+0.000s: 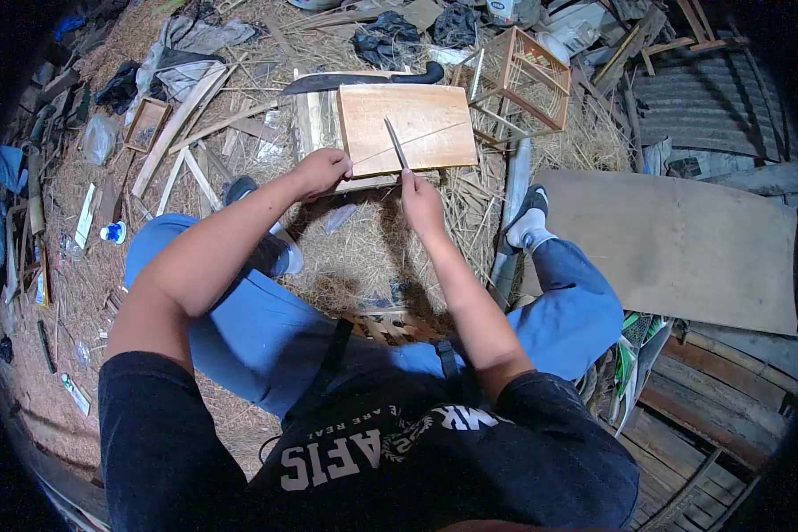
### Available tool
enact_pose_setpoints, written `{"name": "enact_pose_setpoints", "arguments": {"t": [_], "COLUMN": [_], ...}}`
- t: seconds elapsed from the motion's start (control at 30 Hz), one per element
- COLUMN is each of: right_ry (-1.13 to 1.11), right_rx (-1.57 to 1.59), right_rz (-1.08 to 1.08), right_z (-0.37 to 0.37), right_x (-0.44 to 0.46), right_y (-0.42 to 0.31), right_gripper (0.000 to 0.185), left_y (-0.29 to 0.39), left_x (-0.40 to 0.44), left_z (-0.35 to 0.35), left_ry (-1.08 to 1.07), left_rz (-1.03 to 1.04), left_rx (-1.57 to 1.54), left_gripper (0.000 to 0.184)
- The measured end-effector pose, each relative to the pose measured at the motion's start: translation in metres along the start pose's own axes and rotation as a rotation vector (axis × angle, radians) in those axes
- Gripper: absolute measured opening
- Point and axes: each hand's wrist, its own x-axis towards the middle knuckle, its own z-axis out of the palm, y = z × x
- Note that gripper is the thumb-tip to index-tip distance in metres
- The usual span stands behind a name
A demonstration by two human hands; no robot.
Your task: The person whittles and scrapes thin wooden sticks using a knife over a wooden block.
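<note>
A pale wooden board lies on a low wooden support in front of my knees. My left hand is closed at the board's near left corner, its fingers pinched on one end of a thin strip. That strip runs slantwise across the board toward its right edge. My right hand is wrapped round a knife, its handle hidden in my grip. The narrow knife blade points away from me over the board and crosses the strip. Just beyond the board's far edge lies a machete with a black handle.
A small wooden frame cage stands right of the board. Loose wooden slats and straw cover the ground at left. A large flat sheet lies at right. Black plastic bags sit at the back. A blue-capped item lies far left.
</note>
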Motion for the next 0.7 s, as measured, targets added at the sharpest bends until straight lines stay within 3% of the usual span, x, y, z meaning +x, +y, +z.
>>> {"name": "enact_pose_setpoints", "arguments": {"t": [0.27, 0.37, 0.43, 0.7], "right_ry": [0.036, -0.046, -0.097, -0.183], "right_rx": [-0.075, -0.049, -0.205, -0.368], "right_rz": [-0.016, 0.053, 0.054, -0.032], "right_z": [0.003, 0.003, -0.001, 0.013], "right_x": [-0.004, -0.009, -0.02, -0.025], "right_y": [-0.006, -0.021, -0.045, -0.055], "right_gripper": [0.056, 0.055, 0.053, 0.053], "left_y": [0.002, 0.003, 0.005, 0.008], "left_x": [-0.005, -0.004, -0.002, -0.003], "left_z": [0.004, 0.005, 0.004, 0.005], "left_ry": [0.106, 0.141, 0.114, 0.13], "left_rz": [0.097, 0.1, 0.052, 0.017], "left_rx": [0.125, 0.176, 0.166, 0.239], "left_gripper": [0.032, 0.034, 0.034, 0.032]}}
